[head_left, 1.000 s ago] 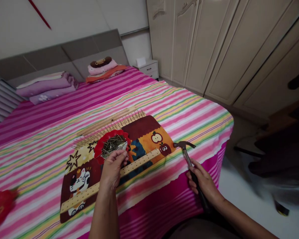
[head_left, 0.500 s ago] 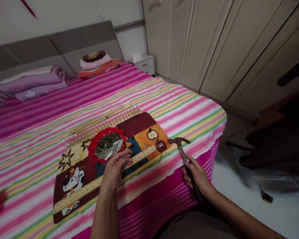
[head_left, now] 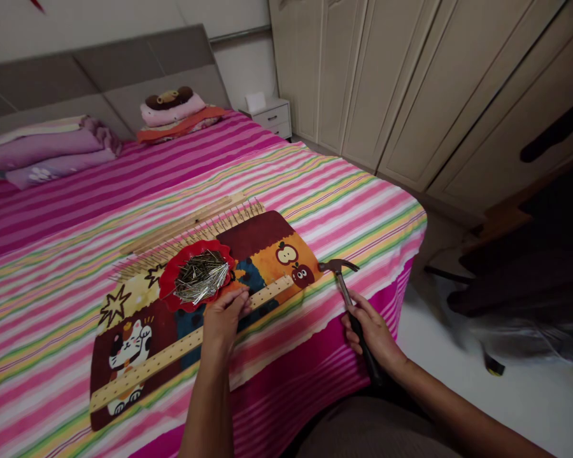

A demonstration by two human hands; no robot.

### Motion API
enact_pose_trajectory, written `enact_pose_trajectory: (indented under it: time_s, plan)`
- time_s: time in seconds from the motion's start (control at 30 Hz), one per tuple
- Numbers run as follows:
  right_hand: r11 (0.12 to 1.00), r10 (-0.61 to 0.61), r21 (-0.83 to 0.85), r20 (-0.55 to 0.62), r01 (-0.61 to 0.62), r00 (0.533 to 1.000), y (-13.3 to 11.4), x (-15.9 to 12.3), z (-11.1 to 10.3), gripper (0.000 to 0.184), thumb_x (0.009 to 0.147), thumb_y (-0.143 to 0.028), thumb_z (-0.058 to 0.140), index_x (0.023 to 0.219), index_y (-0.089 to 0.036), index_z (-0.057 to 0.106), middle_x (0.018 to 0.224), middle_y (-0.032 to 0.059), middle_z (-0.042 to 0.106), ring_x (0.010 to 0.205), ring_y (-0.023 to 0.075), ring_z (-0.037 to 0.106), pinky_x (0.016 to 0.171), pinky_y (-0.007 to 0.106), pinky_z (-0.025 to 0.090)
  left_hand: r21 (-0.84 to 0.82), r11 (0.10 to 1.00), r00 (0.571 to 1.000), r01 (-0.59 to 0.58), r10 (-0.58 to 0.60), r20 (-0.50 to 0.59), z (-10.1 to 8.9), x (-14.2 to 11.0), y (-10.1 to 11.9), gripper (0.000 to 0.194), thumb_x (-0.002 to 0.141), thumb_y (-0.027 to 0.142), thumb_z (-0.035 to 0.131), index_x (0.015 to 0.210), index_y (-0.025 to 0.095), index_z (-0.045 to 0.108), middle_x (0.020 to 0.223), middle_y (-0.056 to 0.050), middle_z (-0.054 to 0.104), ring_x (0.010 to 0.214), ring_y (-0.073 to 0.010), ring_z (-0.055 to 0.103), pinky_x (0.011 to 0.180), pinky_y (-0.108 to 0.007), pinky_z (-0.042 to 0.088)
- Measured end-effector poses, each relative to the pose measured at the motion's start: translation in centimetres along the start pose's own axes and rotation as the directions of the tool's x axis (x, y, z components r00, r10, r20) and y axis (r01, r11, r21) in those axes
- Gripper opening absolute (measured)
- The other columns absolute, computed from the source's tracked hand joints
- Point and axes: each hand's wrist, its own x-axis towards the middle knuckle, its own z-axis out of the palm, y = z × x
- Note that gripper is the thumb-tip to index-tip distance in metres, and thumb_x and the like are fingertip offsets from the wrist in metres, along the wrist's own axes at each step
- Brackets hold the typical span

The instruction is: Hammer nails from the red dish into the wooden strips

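My right hand [head_left: 370, 327] is wrapped around the dark handle of a claw hammer [head_left: 341, 283], its head above the bed near the mat's right corner. Fingertips pinched together, my left hand [head_left: 226, 312] is over a wooden strip [head_left: 148, 367] dotted with rows of small holes. Whatever the pinch holds is too small to make out. Just beyond that hand, a red scalloped bowl [head_left: 168, 287] contains many loose nails [head_left: 200, 278]. Bowl and strip both lie on a colourful printed mat [head_left: 248, 232] with a cat and apples.
Behind the mat lies another strip [head_left: 191, 235] with a row of nails standing up from it, beside plain wooden strips [head_left: 181, 222]. Striped cloth [head_left: 344, 210] covers the bed. Folded bedding [head_left: 52, 149] sits near the headboard [head_left: 119, 70]. A wardrobe [head_left: 353, 83] stands at right.
My left hand has drawn back from the nails in the bowl, to the right and over the holed strip. My right hand keeps its grip on the hammer. The view has shifted slightly.
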Motion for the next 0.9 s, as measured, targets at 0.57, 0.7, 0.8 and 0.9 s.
enact_pose_trajectory:
  time_s: [0.57, 0.7, 0.8, 0.9]
  plan:
    - [1.0, 0.003, -0.003, 0.002, -0.003, 1.0, -0.1, -0.1, 0.1, 0.059, 0.076, -0.035, 0.061, 0.13, -0.025, 0.04, 0.054, -0.0092, 0.052, 0.034, 0.0062, 0.039, 0.028, 0.012, 0.029, 0.232, 0.947, 0.972, -0.224, 0.233, -0.012, 1.0, 0.7, -2.2, 0.033, 0.059, 0.043, 0.068, 0.079, 0.018, 0.066, 0.066, -0.001, 0.063, 0.062, -0.0141, 0.058, 0.058, -0.027, 0.047]
    - [1.0, 0.0, -0.009, 0.001, 0.0, 1.0, 0.0, 0.0, 0.0, 0.059, 0.076, -0.035, 0.061, 0.13, -0.024, 0.04, 0.054, -0.009, 0.052, 0.034, 0.0063, 0.039, 0.028, 0.013, 0.03, 0.34, 0.905, 0.962, -0.257, 0.272, 0.004, 0.9, 0.5, -2.3, 0.028, 0.065, 0.042, 0.065, 0.082, 0.02, 0.067, 0.066, 0.0, 0.065, 0.063, -0.0149, 0.059, 0.061, -0.028, 0.047]
    - [1.0, -0.018, -0.016, 0.001, 0.018, 1.0, 0.3, 0.0, 0.0, 0.063, 0.076, -0.035, 0.061, 0.133, -0.022, 0.038, 0.055, -0.0089, 0.052, 0.034, 0.0064, 0.039, 0.028, 0.013, 0.03, 0.441, 0.846, 0.944, -0.299, 0.331, 0.004, 0.9, 0.3, -2.1, 0.023, 0.066, 0.04, 0.064, 0.078, 0.021, 0.068, 0.068, 0.0, 0.066, 0.064, -0.0157, 0.059, 0.064, -0.029, 0.046]
    - [0.995, -0.062, -0.075, -0.002, 0.062, 0.998, 0.5, -0.4, 0.1, 0.067, 0.077, -0.037, 0.061, 0.137, -0.021, 0.035, 0.057, -0.009, 0.052, 0.034, 0.0064, 0.039, 0.027, 0.014, 0.03, 0.511, 0.781, 0.914, -0.359, 0.406, 0.022, 1.0, 0.2, -2.0, 0.017, 0.066, 0.037, 0.063, 0.072, 0.021, 0.068, 0.072, -0.001, 0.067, 0.069, -0.0169, 0.06, 0.069, -0.03, 0.045]
